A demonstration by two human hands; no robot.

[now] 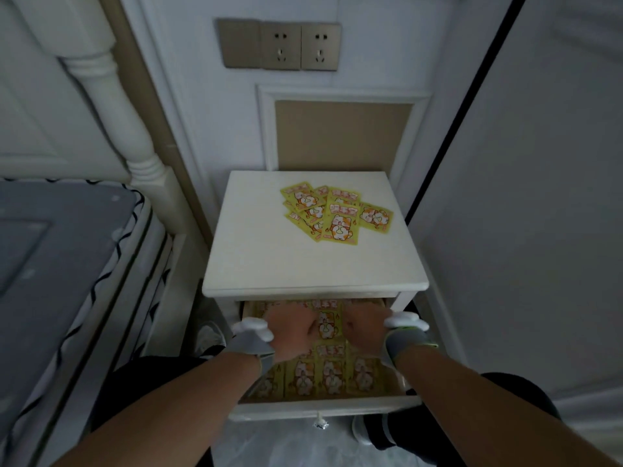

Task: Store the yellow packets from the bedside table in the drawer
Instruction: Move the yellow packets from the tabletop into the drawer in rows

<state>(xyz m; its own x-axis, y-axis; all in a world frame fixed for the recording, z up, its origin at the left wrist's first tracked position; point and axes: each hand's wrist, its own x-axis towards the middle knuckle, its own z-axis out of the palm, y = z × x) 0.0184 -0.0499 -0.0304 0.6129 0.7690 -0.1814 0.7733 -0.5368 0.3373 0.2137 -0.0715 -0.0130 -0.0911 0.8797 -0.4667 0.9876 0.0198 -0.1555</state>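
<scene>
A loose pile of several yellow packets (pixel 337 214) with cartoon cats lies on the back right of the white bedside table (pixel 269 261). Below its top the drawer (pixel 286 408) stands pulled out toward me. Rows of the same yellow packets (pixel 332 375) cover the drawer's floor. Both my hands are inside the drawer, backs up, each with a grey and white band at the wrist. My left hand (pixel 290 332) and my right hand (pixel 365 323) flank one packet (pixel 328 323). Their fingers point inward under the table top and are partly hidden, so any grip is unclear.
A bed with a grey mattress (pixel 60 264) and a white post (pixel 135 136) stands close on the left. A white panel (pixel 522 230) rises on the right. Wall sockets (pixel 279 45) sit above the table. The drawer knob (pixel 318 423) faces me, and my shoes show below.
</scene>
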